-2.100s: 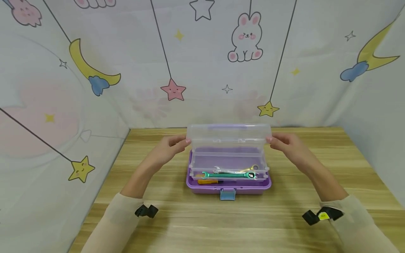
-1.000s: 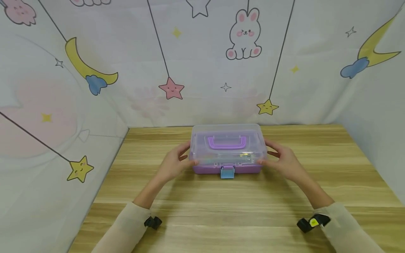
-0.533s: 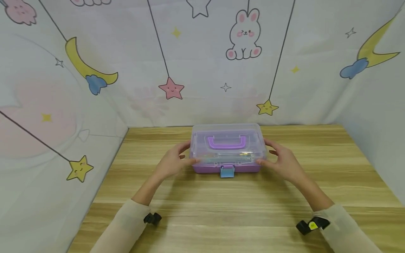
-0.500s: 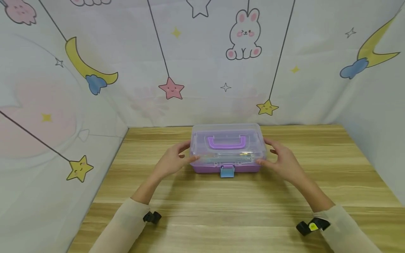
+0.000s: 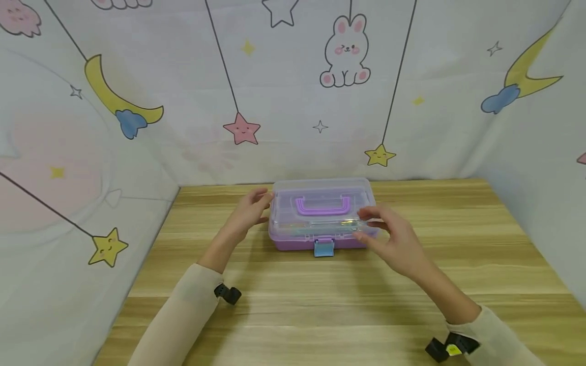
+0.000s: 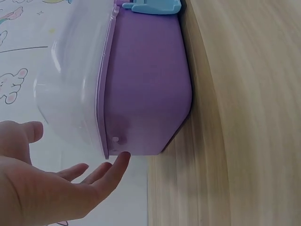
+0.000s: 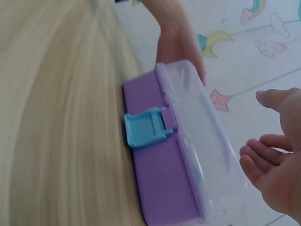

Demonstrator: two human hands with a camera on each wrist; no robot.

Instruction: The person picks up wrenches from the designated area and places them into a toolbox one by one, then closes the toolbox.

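A purple toolbox [image 5: 293, 245] with a clear lid [image 5: 320, 184] and a purple carrying handle [image 5: 322, 211] stands at the back of the table. The lid is down; the blue latch [image 5: 324, 248] on its front hangs outward and down, unfastened. Blurred wrenches [image 5: 316, 229] show through the lid. My left hand [image 5: 244, 213] is at the box's left end, fingers loosely bent, one fingertip [image 6: 123, 157] at or very near the purple wall. Over the front right corner hovers my right hand [image 5: 396, 244], thumb and fingers spread, holding nothing; the right wrist view shows it apart from the lid.
The box stands on a wood-grain table [image 5: 293, 305]. Close behind it hangs a white cloth backdrop [image 5: 284, 152] printed with stars, moons and a rabbit. Cloth walls flank the table on both sides.
The lid was raised about two seconds ago and then came down. Both hands were gripping the box ends; the right has since come off and moved inward over the front corner, the left has loosened.
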